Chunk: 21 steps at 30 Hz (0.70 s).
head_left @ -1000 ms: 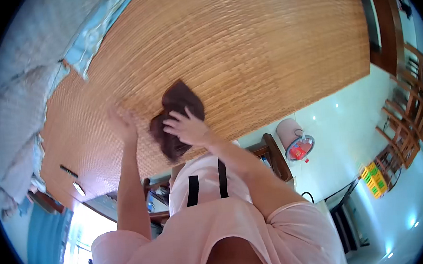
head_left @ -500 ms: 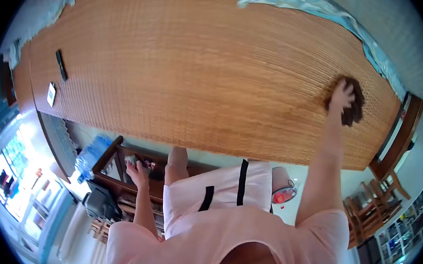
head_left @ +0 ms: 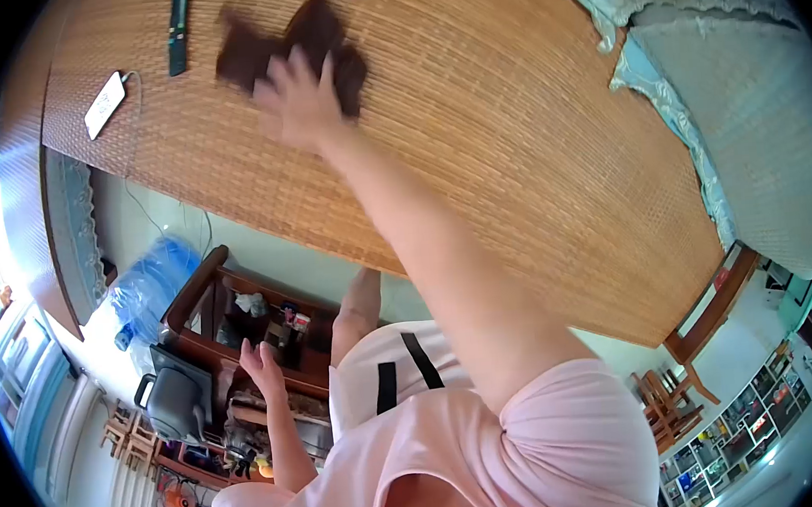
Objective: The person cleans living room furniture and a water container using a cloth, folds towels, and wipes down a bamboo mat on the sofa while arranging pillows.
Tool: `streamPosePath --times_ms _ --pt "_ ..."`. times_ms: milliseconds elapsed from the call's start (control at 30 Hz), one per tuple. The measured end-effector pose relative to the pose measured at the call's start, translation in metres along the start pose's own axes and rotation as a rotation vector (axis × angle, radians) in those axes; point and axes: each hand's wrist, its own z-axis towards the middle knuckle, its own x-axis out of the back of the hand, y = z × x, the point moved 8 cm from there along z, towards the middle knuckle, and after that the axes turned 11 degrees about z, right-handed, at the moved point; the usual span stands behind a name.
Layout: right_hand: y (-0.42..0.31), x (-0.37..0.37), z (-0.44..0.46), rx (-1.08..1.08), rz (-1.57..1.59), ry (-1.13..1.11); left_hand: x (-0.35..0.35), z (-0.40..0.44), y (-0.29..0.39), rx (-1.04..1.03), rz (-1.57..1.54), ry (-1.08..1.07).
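Note:
My right hand (head_left: 301,107) lies flat with fingers spread on a dark brown cloth (head_left: 253,61), pressing its near edge. The cloth is crumpled and slightly smeared by motion. Under it is a woven tan mat (head_left: 471,105) covering a broad flat surface. My left hand (head_left: 262,368) hangs below the mat's edge, its fingers apart and nothing in them. It is nearest to a brown wooden cabinet (head_left: 201,291) with small items inside.
A black remote control (head_left: 178,33) and a white phone (head_left: 106,105) with a cable lie on the mat at the left. Pale fabric with blue lacy trim (head_left: 670,99) borders the right side. Blue clear-plastic bottles (head_left: 155,278) stand by the cabinet. Wooden chairs (head_left: 664,405) are at lower right.
My right hand has swept far left across the mat, taking the brown cloth with it. The view has shifted and turned toward the left. My left hand remains low beside the cabinet.

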Motion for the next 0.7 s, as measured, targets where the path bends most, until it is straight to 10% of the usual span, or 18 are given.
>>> streamPosePath --times_ms 167,267,500,567,700 --pt "-0.042 0.009 -0.195 0.148 0.204 -0.470 0.007 0.014 0.046 -0.028 -0.169 -0.133" --pt "0.043 0.073 -0.276 -0.222 -0.100 -0.599 0.004 0.013 0.034 -0.039 -0.216 -0.159" --pt "0.240 0.185 -0.282 -1.340 -0.284 0.475 -0.018 -0.026 -0.019 0.112 -0.188 -0.195" --pt "0.230 0.183 -0.217 -1.333 -0.182 0.528 -0.014 -0.037 -0.018 0.153 -0.178 -0.220" --pt "0.106 0.097 -0.120 -0.586 -0.263 0.139 -0.034 -0.033 0.017 0.135 -0.209 -0.252"
